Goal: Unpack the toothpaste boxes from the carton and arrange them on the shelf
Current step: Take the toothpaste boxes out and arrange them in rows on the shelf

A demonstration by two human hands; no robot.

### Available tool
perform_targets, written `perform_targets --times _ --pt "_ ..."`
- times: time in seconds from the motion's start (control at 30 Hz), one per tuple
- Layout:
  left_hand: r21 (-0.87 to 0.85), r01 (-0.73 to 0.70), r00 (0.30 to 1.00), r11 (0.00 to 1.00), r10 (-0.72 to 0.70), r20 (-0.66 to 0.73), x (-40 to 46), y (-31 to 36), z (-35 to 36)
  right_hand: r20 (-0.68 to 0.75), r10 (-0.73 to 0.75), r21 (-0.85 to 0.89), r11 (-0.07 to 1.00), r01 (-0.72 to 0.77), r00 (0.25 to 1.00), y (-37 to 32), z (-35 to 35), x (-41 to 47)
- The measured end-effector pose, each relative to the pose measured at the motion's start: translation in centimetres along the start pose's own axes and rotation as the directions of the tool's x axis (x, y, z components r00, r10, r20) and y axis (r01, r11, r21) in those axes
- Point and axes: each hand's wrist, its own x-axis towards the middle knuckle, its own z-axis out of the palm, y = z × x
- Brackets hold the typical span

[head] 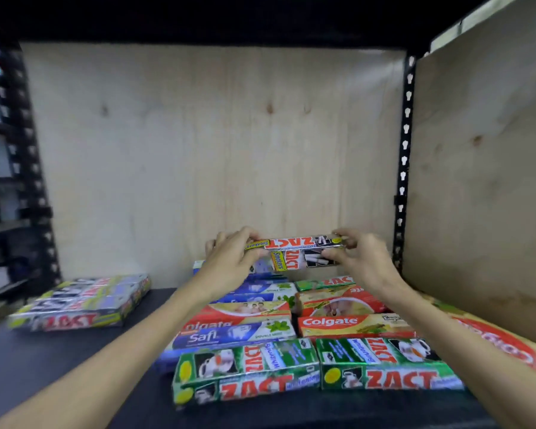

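Both hands pinch my ZACT box (294,243), left hand (229,258) and right hand (358,258) on opposite ends. Long axis runs 9-to-3, hovering over the back stack (304,262) at 12 on the shelf (75,360); neither hand's nearer, I'd say.

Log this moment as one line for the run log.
hands: left hand and right hand grip silver-black Zact Smokers box by its ends | place: above rear toothpaste rows | state: not set down

Two hands (229,258), two green Zact boxes (248,366), two silver Smokers boxes (300,243)
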Motion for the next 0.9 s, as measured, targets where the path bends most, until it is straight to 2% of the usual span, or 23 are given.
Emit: perform_targets --times 0.13,0.3,0.47,0.57,0.9 --pt "-0.107 0.099 0.995 0.989 -0.095 0.039 -5.0 -2.5 -6.0 0.057 -0.059 -0.002 0.998 0.059 0.997 -4.9 3.5 -2.2" --pt "-0.130 0.235 0.972 0.963 -0.231 0.049 -11.4 -6.7 -13.2 0.153 -0.135 0.006 0.991 0.136 0.979 -11.2 9.0 -5.0" --pt "-0.116 0.277 0.961 0.954 -0.274 0.039 -17.3 -10.5 -18.1 0.178 -0.185 0.057 0.982 0.178 0.966 -15.6 14.5 -8.2" --pt "-0.127 0.327 0.945 0.936 -0.326 0.027 -20.3 -12.7 -19.7 0.212 -0.202 0.046 0.979 0.197 0.956 -17.3 17.6 -9.5" --pt "-0.025 0.459 0.888 0.888 -0.458 0.029 -25.9 -17.1 -21.8 0.333 -0.221 -0.171 0.942 0.289 0.917 -19.6 23.7 -13.4"
